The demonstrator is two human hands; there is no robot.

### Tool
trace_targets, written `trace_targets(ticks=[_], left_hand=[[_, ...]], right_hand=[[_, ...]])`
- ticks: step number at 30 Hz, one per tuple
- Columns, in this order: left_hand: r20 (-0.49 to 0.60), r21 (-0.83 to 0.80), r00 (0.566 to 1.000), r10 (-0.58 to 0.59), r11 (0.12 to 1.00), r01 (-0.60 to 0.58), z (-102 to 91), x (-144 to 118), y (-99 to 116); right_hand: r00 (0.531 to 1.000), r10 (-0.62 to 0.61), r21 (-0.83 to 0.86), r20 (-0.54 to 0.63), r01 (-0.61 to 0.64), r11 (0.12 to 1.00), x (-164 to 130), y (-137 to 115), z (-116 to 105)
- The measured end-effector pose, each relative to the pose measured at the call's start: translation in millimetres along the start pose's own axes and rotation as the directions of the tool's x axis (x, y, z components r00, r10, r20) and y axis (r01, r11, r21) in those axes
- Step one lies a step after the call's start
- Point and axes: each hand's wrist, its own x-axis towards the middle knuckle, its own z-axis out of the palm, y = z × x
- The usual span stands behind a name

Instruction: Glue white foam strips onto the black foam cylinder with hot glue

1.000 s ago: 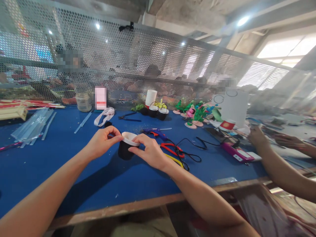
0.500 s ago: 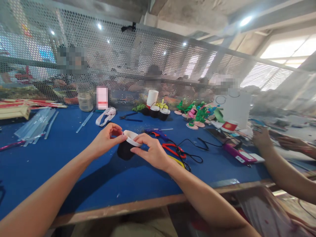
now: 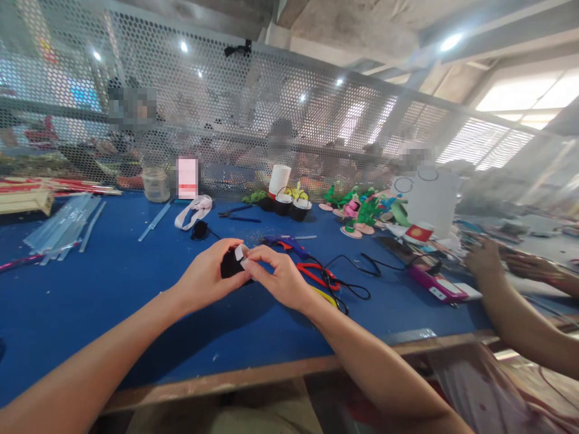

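Observation:
A small black cup with a white lining is between my two hands, above the blue tabletop. My left hand wraps round its left side, fingers over the far edge and thumb in front. At the white rim my right hand pinches with thumb and fingertips; part of the white shows bent up between the hands. Most of the cup is hidden by my fingers. Just beyond my right hand lies a blue glue gun, and a red-handled tool is to its right.
Two black-and-white buckets with thin handles stand at the back beside a white roll. Clear sticks lie left. A purple power strip, green figures and a co-worker's arm are on the right.
My left hand has closed further round the cup, and the cup has tilted and turned. The white rim, round and open before, now shows only as a small bent part.

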Motion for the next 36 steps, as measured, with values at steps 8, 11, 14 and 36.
trace_targets(ticks=[8, 11, 14, 36], left_hand=[[0.033, -0.124, 0.999, -0.009, 0.992, 0.013, -5.4, 1, -1], [0.117, -0.325, 0.987, -0.109, 0.935, 0.142, -10.8, 5, -6], [0.158, -0.402, 0.970, -0.184, 0.885, 0.233, -10.9, 8, -9], [0.071, -0.274, 0.985, -0.159, 0.946, 0.173, 0.7, 5, -8]], right_hand=[[0.999, 0.007, -0.002, -0.043, -0.007, 1.000, -2, -3, 0], [0.999, -0.009, 0.006, -0.045, 0.009, 1.000, -2, -4, -1], [0.999, -0.039, 0.025, -0.033, 0.040, 0.999, -3, -4, 0], [0.994, 0.106, -0.040, 0.023, -0.105, 0.994, -1, 3, 6]])
